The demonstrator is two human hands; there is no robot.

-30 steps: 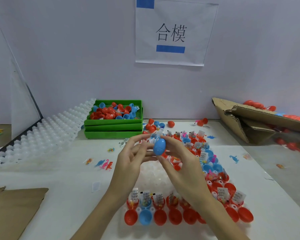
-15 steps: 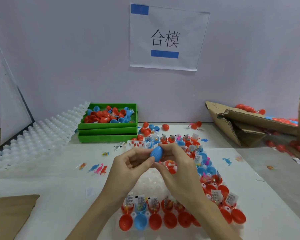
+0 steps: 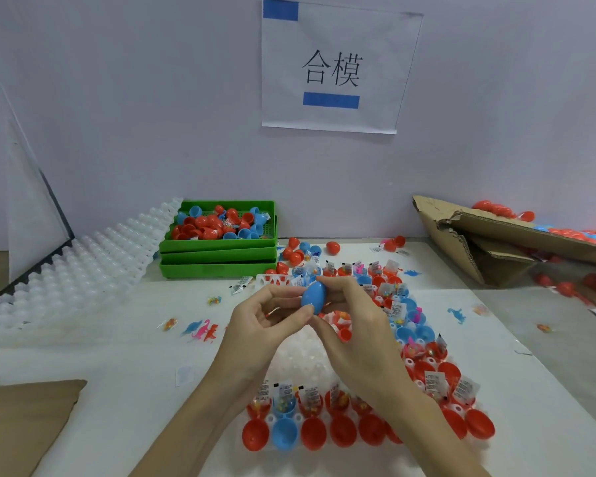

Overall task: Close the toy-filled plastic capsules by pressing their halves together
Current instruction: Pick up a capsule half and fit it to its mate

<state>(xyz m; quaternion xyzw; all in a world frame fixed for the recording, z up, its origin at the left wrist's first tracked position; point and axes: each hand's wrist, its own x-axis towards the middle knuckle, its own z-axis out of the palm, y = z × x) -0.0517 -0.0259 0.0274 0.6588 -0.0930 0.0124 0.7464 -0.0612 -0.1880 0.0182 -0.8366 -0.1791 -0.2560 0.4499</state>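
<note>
A blue egg-shaped capsule [image 3: 315, 297] with its halves together is held above the table between both hands. My left hand [image 3: 262, 328] pinches it from the left with thumb and fingers. My right hand [image 3: 355, 325] grips it from the right, fingers curled round its top and underside. Below lies a white holder tray [image 3: 301, 352] with several open red and blue capsule halves [image 3: 341, 430] holding small toys and paper slips. More filled halves [image 3: 410, 325] run along the tray's right side.
Stacked green trays [image 3: 217, 259] of loose red and blue halves stand at the back. A white moulded tray [image 3: 76, 273] leans at left. A torn cardboard box [image 3: 489, 242] with closed capsules lies at right. Small toy dinosaurs [image 3: 202, 330] and brown cardboard [image 3: 21, 418] lie at left.
The blue capsule and both hands have sunk slightly toward the table and the capsule has tilted; both hands still hold it. The view has shifted a little.
</note>
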